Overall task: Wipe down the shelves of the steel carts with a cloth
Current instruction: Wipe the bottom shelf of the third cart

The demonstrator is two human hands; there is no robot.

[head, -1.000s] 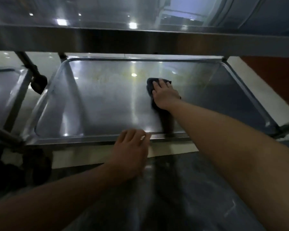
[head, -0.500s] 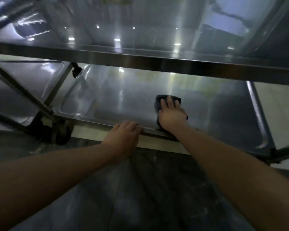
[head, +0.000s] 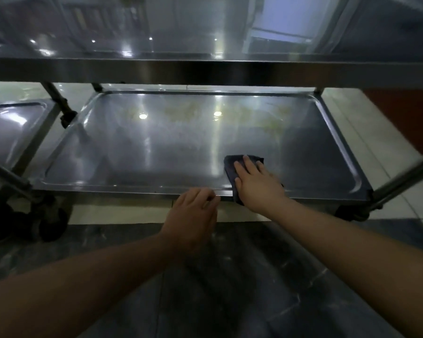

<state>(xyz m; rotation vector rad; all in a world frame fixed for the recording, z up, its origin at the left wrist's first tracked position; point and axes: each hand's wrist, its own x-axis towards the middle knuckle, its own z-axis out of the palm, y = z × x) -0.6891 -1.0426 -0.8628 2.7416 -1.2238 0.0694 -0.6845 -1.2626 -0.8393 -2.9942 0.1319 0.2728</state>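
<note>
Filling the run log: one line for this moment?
right hand presses dark cloth on lower shelf | left hand on front rim

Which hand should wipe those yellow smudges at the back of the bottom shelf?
Probably the right hand: it already presses the cloth flat on the shelf. The left hand only rests on the front rim, holding nothing.

Most of the cloth (head: pixel 232 164) under the right hand (head: pixel 259 184).

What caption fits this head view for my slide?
Right hand presses a dark cloth on the cart's lower shelf; left hand rests on its front rim.
</note>
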